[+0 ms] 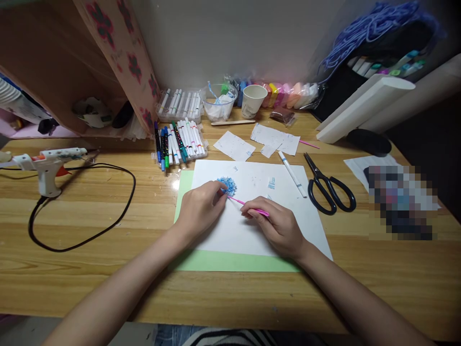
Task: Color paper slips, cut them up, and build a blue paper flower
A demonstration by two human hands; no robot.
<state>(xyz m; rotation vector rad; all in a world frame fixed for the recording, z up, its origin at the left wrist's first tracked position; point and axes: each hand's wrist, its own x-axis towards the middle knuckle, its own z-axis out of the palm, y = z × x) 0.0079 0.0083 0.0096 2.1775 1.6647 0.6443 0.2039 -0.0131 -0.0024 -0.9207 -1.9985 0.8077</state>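
Observation:
My left hand (201,205) is closed, its thumb and fingers pinching the near edge of a blue, frilly paper tuft (227,184). Part of the tuft hides behind those fingers. My right hand (277,222) grips a thin pink tool (260,211) with a wider handle end, held much like a pen. The tool's narrow tip reaches the tuft beside my left fingertips; I cannot tell whether it touches. Beneath both hands lies a white sheet (237,240) over a green sheet (230,261). Small blue-striped paper scraps (271,183) and a white marker (292,174) rest on the white sheet.
Black-handled scissors (328,187) lie right of the sheet. On the left are a glue gun (54,166) and its looped black cable (134,192). Markers (182,139), a plastic bowl (219,103), a paper cup (253,101) and paper pieces (234,145) stand or lie behind.

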